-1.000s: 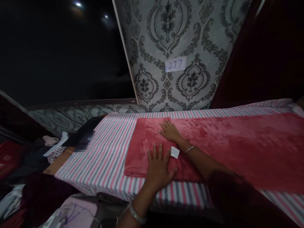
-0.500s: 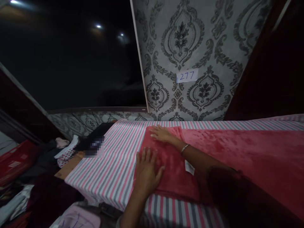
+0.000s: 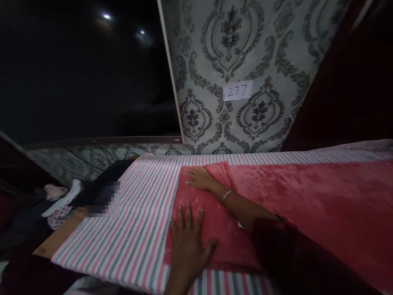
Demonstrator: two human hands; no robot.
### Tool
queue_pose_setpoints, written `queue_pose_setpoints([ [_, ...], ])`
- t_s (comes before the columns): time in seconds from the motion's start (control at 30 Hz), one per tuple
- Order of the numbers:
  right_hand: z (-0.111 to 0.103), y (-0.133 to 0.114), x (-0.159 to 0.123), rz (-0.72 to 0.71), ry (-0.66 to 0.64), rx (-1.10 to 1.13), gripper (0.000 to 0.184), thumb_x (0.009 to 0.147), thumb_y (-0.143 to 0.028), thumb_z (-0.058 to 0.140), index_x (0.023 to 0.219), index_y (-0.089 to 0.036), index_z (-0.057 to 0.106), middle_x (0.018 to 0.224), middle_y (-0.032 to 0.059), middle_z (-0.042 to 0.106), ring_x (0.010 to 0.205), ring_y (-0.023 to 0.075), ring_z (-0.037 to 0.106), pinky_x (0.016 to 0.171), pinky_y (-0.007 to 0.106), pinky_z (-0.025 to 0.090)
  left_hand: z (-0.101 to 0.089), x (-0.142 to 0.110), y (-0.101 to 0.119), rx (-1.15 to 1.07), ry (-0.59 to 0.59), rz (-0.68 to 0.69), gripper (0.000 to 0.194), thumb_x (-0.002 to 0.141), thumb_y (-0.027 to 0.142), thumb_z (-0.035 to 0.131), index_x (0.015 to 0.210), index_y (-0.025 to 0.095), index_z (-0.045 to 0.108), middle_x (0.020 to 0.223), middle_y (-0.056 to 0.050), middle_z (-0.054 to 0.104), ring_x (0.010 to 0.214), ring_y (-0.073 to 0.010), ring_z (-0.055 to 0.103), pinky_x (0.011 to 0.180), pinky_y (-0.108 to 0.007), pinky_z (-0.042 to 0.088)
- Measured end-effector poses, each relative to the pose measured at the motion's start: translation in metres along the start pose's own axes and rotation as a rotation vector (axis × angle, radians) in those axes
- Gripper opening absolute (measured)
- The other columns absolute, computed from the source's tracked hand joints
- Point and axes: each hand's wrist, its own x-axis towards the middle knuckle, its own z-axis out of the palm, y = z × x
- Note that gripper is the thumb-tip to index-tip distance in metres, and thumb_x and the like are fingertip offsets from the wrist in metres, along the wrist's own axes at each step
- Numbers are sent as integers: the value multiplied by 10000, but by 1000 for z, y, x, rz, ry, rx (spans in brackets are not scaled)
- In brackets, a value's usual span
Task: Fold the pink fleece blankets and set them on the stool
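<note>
A plush red blanket [image 3: 316, 200] stretches across the right side of the table, its left end folded over in a thicker layer. On the near part of that fold my left hand [image 3: 188, 239] lies flat, fingers spread. Farther back, my right hand [image 3: 199, 178] rests palm down by the fold's far left corner, with a bracelet at the wrist. Beneath the blanket is a striped pink, grey and white cloth [image 3: 135, 217]. A bit of white tag [image 3: 240, 225] shows beside my right forearm, which hides part of the blanket.
A wooden board edge [image 3: 57, 237] sticks out from under the cloth at left. Dark fabric [image 3: 107, 176] and a heap of clothes [image 3: 63, 205] lie beyond it. Behind stand a large dark screen [image 3: 86, 82] and a patterned wall with a paper marked 277 [image 3: 238, 90].
The view has shifted, so the table sits further left and the near items slip out of frame. Both hands stay flat on the folded blanket, the left with fingers spread a little wider.
</note>
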Motion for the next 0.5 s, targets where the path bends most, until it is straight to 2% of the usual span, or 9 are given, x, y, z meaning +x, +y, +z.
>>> queue_pose_setpoints([
  [0.1, -15, -5, -1, 9, -26, 2, 561, 986, -534, 435, 1502, -317, 399, 1595, 39, 318, 1466, 277, 264, 1195, 507, 194, -3, 3, 0, 19, -10, 8, 740, 847, 524, 599, 1509, 270, 388, 1630, -165, 194, 1498, -428, 78, 1129, -687, 176],
  [0.2, -39, 2, -15, 79, -27, -15, 530, 1004, -484, 419, 1499, -297, 406, 1575, 62, 359, 1456, 274, 291, 1176, 516, 227, -7, 5, 2, 49, -11, 14, 729, 863, 532, 579, 1510, 257, 388, 1622, -175, 217, 1493, -436, 95, 1128, -674, 192],
  [0.3, -58, 25, -50, 189, 34, -55, 542, 1014, -468, 390, 1518, -270, 371, 1603, 100, 288, 1487, 310, 194, 1168, 593, 153, -12, 7, 5, 96, -20, 16, 726, 875, 540, 564, 1513, 245, 383, 1619, -183, 222, 1489, -445, 106, 1129, -668, 195],
  [0.37, -62, 43, -79, 254, 54, -53, 556, 1009, -475, 400, 1526, -273, 352, 1625, 92, 227, 1504, 316, 114, 1167, 620, 94, -14, 10, 7, 120, -26, 17, 724, 884, 552, 546, 1516, 241, 379, 1617, -188, 225, 1486, -449, 116, 1126, -664, 205],
  [0.43, -62, 57, -105, 315, 35, -23, 550, 1002, -469, 424, 1514, -276, 373, 1626, 82, 223, 1501, 316, 131, 1165, 618, 121, -15, 12, 8, 134, -32, 20, 714, 891, 552, 532, 1516, 241, 380, 1616, -189, 228, 1483, -448, 136, 1121, -660, 218],
  [0.5, -60, 62, -124, 360, 27, 11, 523, 1004, -445, 428, 1492, -260, 418, 1620, 79, 239, 1485, 312, 203, 1164, 579, 196, -16, 14, 7, 148, -40, 25, 695, 897, 540, 521, 1509, 238, 392, 1612, -186, 243, 1480, -438, 165, 1121, -646, 229],
])
